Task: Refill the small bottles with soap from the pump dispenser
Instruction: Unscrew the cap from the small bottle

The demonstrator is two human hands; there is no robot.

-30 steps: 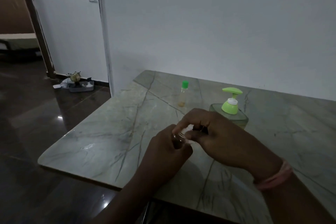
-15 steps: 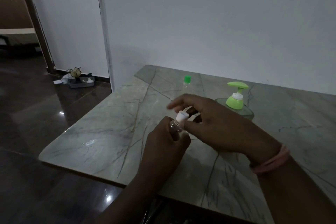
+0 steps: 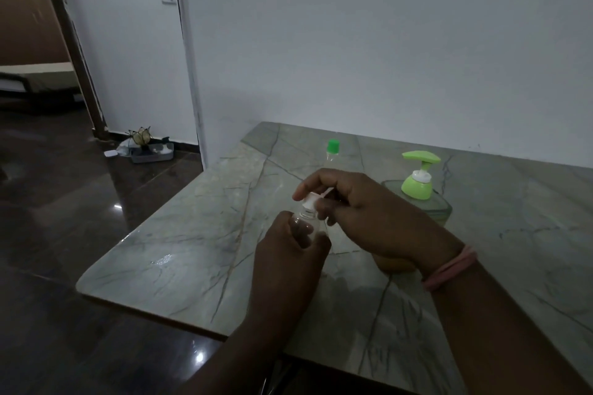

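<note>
I'm gripping the bottle (image 3: 306,223) in my left hand (image 3: 288,253) over the table's (image 3: 179,244) middle, right hand (image 3: 362,212) pinching its white cap (image 3: 310,201), twisting it off I reckon. Next it's going under the dispenser (image 3: 418,184) near the far edge.

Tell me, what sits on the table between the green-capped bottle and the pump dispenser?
Nothing: in the head view, only bare marble tabletop lies between the green-capped bottle and the pump dispenser.

two small bottles (image 3: 307,224) (image 3: 332,151), one pump dispenser (image 3: 418,184)
</note>
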